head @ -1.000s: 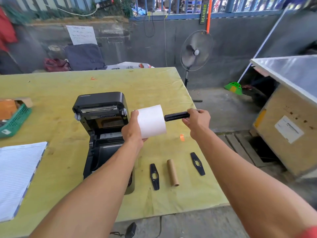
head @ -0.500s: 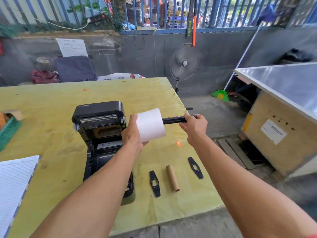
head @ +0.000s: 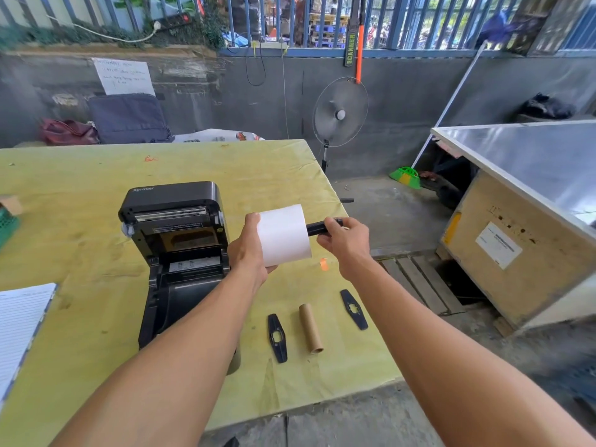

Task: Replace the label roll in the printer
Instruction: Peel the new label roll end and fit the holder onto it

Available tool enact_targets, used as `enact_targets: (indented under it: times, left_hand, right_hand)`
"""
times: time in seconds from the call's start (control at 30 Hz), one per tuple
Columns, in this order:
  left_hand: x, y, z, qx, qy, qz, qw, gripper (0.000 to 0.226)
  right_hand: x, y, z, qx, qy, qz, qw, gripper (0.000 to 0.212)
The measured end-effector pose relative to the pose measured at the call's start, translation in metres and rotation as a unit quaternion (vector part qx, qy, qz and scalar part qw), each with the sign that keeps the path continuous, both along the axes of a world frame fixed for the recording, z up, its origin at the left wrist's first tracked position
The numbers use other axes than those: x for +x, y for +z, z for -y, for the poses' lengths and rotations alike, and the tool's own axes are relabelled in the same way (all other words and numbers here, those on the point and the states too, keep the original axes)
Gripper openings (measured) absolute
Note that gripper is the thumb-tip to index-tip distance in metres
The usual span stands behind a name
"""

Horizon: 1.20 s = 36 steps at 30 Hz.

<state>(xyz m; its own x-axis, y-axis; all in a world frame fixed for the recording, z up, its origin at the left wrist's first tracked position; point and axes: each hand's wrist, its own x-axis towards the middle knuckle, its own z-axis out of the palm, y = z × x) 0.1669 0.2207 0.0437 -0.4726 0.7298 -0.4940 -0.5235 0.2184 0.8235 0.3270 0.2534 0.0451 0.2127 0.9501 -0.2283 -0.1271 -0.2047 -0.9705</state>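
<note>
The left hand (head: 250, 253) is clamped around the near end of the white label roll (head: 283, 235), held in the air just right of the open printer (head: 175, 250); the right hand (head: 346, 243) is closed on the black spindle (head: 317, 228), which enters the roll's core from the right; how far it has passed through cannot be told, since the roll hides it; on the table (head: 80, 175) lie 2 black end guides, one (head: 277, 337) left and one (head: 354, 309) right of the spent cardboard core (head: 310, 328)

Probable faults from this position: a spindle driven in off-axis is likely to bind against the core and crush or telescope the wound labels; a loosened left-hand grip could let the roll slide off the spindle and unwind; pushing the spindle too far through would leave unequal ends for the 2 guides

Clearances: the roll sits close to the raised printer lid (head: 171, 201), so any swing to the left risks contact with the lid and its hinge side; the right end of the spindle hangs near the table's right edge, beyond which the floor drops away, so a released part could fall clear of the table; open tabletop lies behind the printer and between the printer and the guides; the bay below the lid stands open and unobstructed for lowering the assembled roll
</note>
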Motion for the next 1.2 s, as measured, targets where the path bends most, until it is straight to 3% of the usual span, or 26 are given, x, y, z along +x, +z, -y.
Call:
enact_targets:
  times: [0.2, 0.47, 0.6, 0.67, 0.7, 0.77, 0.83, 0.9, 0.97, 1.2]
  left_hand:
    - [0.008, -0.006, 0.0, -0.012, 0.006, -0.006, 1.0, 0.044]
    - [0.015, -0.021, 0.002, -0.026, 0.018, -0.02, 0.999, 0.043]
    - [0.015, -0.03, 0.002, -0.027, 0.014, -0.03, 0.999, 0.046]
    - [0.014, -0.034, 0.001, -0.028, 0.014, -0.03, 0.999, 0.046]
    - [0.014, -0.036, 0.001, -0.029, 0.016, -0.029, 0.999, 0.047]
    - [0.015, -0.038, -0.001, -0.027, 0.02, -0.027, 0.999, 0.048]
    - [0.015, -0.039, -0.002, -0.024, 0.022, -0.022, 0.999, 0.05]
    - [0.015, -0.041, -0.004, -0.025, 0.024, -0.017, 0.999, 0.053]
    - [0.014, -0.042, -0.007, -0.028, 0.031, -0.014, 0.999, 0.055]
    - [0.014, -0.05, -0.012, -0.042, 0.06, -0.011, 0.997, 0.057]
  right_hand:
    - [0.001, -0.016, 0.007, 0.019, 0.109, 0.031, 0.993, 0.023]
    - [0.016, -0.033, 0.007, 0.015, 0.164, 0.047, 0.985, 0.017]
    - [0.026, -0.041, 0.0, -0.026, 0.141, -0.022, 0.989, 0.021]
    - [0.033, -0.054, -0.009, -0.047, 0.105, 0.065, 0.991, 0.024]
    - [0.038, -0.061, -0.013, -0.053, 0.103, 0.164, 0.98, 0.021]
    - [0.047, -0.075, -0.015, -0.073, 0.146, 0.362, 0.918, 0.011]
    - [0.052, -0.088, -0.011, -0.111, 0.213, 0.466, 0.852, 0.009]
    - [0.055, -0.1, -0.006, -0.138, 0.262, 0.518, 0.802, 0.011]
    - [0.058, -0.113, -0.002, -0.146, 0.281, 0.547, 0.775, 0.017]
    - [0.061, -0.126, -0.014, -0.144, 0.309, 0.568, 0.749, 0.018]
